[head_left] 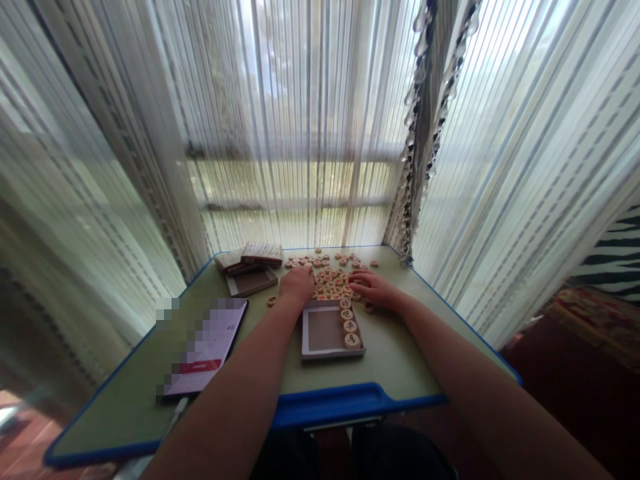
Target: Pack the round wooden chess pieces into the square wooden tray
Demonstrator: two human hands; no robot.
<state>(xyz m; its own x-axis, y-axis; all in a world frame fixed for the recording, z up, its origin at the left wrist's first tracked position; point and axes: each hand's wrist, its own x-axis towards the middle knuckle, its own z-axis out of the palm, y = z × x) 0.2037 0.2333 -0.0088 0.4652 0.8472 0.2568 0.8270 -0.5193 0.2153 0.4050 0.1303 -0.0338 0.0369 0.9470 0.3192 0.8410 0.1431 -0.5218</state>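
Round wooden Chinese chess pieces (329,288), marked in red or black, lie in a loose pile at the middle of the table. At the pile's left edge is my left hand (297,285), its fingers curled closed; whatever they may hold is hidden. My right hand (374,288) rests at the right edge, fingers stretched over the pieces and thumb apart. In front of the pile sits a shallow open box (327,355). A column of several black-marked pieces (350,327) lines its right side, and the rest of its floor is bare.
At the back left are a second open tray (253,281) and stacked box parts (263,252). A tablet or phone (207,360) with a cable (177,413) lies at the left. The green table (125,373) has a blue rim; sheer curtains (295,133) hang behind it.
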